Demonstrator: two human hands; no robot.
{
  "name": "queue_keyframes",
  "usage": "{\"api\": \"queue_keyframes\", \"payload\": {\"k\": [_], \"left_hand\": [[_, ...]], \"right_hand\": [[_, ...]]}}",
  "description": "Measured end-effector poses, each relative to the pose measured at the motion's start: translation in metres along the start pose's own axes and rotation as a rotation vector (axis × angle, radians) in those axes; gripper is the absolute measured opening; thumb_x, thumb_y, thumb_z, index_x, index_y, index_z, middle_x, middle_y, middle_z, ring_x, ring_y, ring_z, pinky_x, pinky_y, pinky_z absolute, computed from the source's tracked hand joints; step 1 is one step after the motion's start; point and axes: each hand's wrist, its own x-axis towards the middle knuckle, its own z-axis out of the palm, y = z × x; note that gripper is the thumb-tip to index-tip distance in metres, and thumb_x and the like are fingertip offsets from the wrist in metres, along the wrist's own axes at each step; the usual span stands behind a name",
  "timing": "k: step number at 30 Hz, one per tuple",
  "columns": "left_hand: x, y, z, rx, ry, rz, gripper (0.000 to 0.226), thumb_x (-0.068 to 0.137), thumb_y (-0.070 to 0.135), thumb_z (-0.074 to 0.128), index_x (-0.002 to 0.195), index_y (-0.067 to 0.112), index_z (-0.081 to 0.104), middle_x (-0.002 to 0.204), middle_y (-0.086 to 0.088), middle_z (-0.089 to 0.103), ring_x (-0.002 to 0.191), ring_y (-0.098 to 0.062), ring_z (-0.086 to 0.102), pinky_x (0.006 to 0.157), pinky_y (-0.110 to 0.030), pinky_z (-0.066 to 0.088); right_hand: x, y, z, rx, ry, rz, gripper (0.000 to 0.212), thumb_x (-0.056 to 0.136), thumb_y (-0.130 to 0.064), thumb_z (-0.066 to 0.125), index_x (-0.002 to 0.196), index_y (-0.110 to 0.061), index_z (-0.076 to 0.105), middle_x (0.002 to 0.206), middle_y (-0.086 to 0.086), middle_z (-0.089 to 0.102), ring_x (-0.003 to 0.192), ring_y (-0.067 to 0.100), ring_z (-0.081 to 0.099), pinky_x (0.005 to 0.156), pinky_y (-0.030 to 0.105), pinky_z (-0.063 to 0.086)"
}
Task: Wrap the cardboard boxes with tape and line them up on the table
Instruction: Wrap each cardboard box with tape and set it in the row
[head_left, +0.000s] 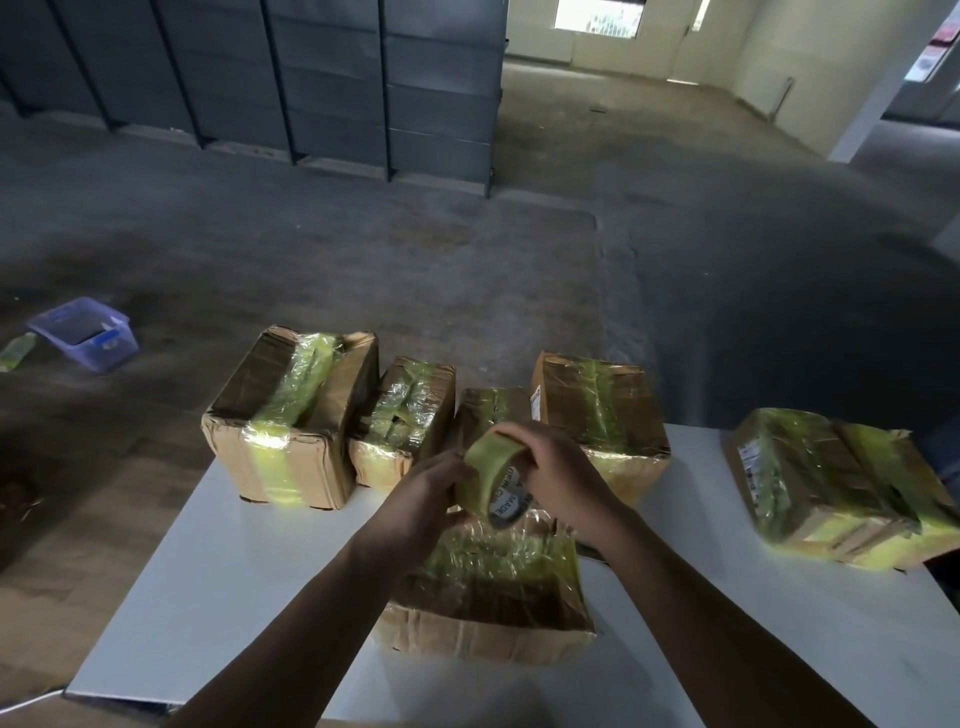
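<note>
**White desk (234, 571) in a bare hall: tape roll (491, 480) held over a wrapped box**

The desk stands on a dull concrete floor, with grey shelving (260, 78) along the back wall. Just above the desk's near middle, both hands hold the tape roll tilted. It is wound with yellow-green tape, and black print shows on the pale inner core. The left hand (428, 496) grips its left side with curled fingers. The right hand (553, 475) holds the other side, its fingers curled over the top of the roll.

Directly beneath them sits the near box (488, 592), brown cardboard with crinkled glossy tape across its top. Along the far edge four taped boxes stand side by side: a large box (291, 415), a small box (402, 421), another small box (491, 408) partly hidden behind the hands, and a wider box (597, 410). A heavily taped box (831, 483) lies apart near the right edge. A blue plastic tub (83, 332) sits on the floor at left.
</note>
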Motion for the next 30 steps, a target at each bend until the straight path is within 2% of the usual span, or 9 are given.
{"api": "queue_keyframes", "payload": {"k": [3, 7, 9, 12, 14, 17, 22, 25, 30], "left_hand": [[-0.004, 0.0, 0.0, -0.005, -0.043, 0.026, 0.02, 0.071, 0.025, 0.057, 0.085, 0.019, 0.07, 0.09, -0.01, 0.062, 0.087, -0.022, 0.06, 0.073, -0.032, 0.045], [-0.009, 0.0, 0.001, -0.062, -0.12, 0.097, 0.028, 0.067, 0.023, 0.065, 0.093, 0.015, 0.07, 0.096, -0.011, 0.061, 0.091, -0.023, 0.061, 0.075, -0.035, 0.05], [-0.012, -0.002, 0.001, -0.089, -0.146, 0.131, 0.027, 0.074, 0.017, 0.063, 0.1, 0.018, 0.072, 0.1, -0.01, 0.065, 0.094, -0.022, 0.063, 0.079, -0.036, 0.051], [-0.012, -0.002, 0.003, -0.081, -0.113, 0.155, 0.026, 0.08, 0.017, 0.06, 0.104, 0.016, 0.069, 0.102, -0.013, 0.065, 0.096, -0.025, 0.061, 0.084, -0.04, 0.049], [-0.01, 0.0, 0.004, -0.084, -0.091, 0.138, 0.021, 0.078, 0.023, 0.062, 0.097, 0.016, 0.068, 0.099, -0.012, 0.064, 0.094, -0.025, 0.062, 0.083, -0.04, 0.049], [-0.006, 0.0, 0.004, -0.12, -0.068, 0.075, 0.02, 0.077, 0.026, 0.06, 0.093, 0.014, 0.065, 0.099, -0.013, 0.063, 0.095, -0.023, 0.063, 0.083, -0.041, 0.051], [-0.001, -0.001, 0.003, -0.128, -0.049, 0.017, 0.057, 0.067, 0.038, 0.07, 0.114, 0.008, 0.06, 0.108, -0.018, 0.063, 0.1, -0.027, 0.062, 0.091, -0.048, 0.05], [0.001, -0.002, 0.006, -0.143, -0.064, 0.026, 0.044, 0.068, 0.04, 0.068, 0.105, 0.017, 0.068, 0.11, -0.017, 0.064, 0.101, -0.027, 0.062, 0.09, -0.048, 0.051], [0.004, -0.003, 0.005, -0.18, -0.133, 0.097, 0.032, 0.078, 0.035, 0.061, 0.106, 0.021, 0.067, 0.109, -0.014, 0.064, 0.1, -0.027, 0.062, 0.083, -0.044, 0.052]], "right_hand": [[-0.001, 0.002, 0.001, 0.138, -0.003, 0.027, 0.05, 0.091, 0.004, 0.052, 0.119, -0.036, 0.061, 0.117, 0.0, 0.063, 0.103, 0.016, 0.061, 0.077, 0.035, 0.056], [-0.001, -0.001, 0.003, 0.375, 0.016, 0.133, 0.056, 0.096, -0.006, 0.048, 0.098, -0.06, 0.06, 0.108, -0.007, 0.065, 0.087, 0.002, 0.065, 0.055, 0.017, 0.052], [-0.001, 0.0, 0.003, 0.434, 0.057, 0.19, 0.054, 0.097, -0.012, 0.047, 0.091, -0.064, 0.059, 0.101, -0.015, 0.064, 0.081, -0.004, 0.064, 0.052, 0.012, 0.049], [0.0, 0.002, 0.005, 0.503, 0.049, 0.255, 0.037, 0.1, -0.02, 0.047, 0.095, -0.054, 0.059, 0.1, -0.016, 0.061, 0.087, -0.001, 0.061, 0.051, 0.01, 0.048], [0.002, 0.005, 0.005, 0.451, 0.018, 0.249, 0.024, 0.101, -0.024, 0.046, 0.111, -0.042, 0.059, 0.103, -0.007, 0.061, 0.09, 0.0, 0.058, 0.051, 0.007, 0.046], [0.005, 0.007, 0.003, 0.335, 0.03, 0.214, 0.031, 0.1, -0.02, 0.047, 0.129, -0.026, 0.056, 0.108, -0.006, 0.056, 0.087, -0.006, 0.052, 0.056, 0.002, 0.043], [0.008, 0.008, 0.003, 0.24, 0.035, 0.146, 0.034, 0.1, -0.018, 0.047, 0.132, -0.024, 0.056, 0.121, 0.003, 0.061, 0.101, 0.01, 0.057, 0.066, 0.007, 0.042], [0.007, 0.01, 0.004, 0.263, 0.017, 0.147, 0.033, 0.1, -0.018, 0.046, 0.131, -0.026, 0.056, 0.12, 0.001, 0.06, 0.104, 0.012, 0.057, 0.069, 0.01, 0.044], [0.011, 0.008, 0.006, 0.328, 0.008, 0.173, 0.028, 0.1, -0.022, 0.047, 0.125, -0.025, 0.059, 0.112, -0.003, 0.061, 0.1, 0.011, 0.059, 0.064, 0.004, 0.041]]}}
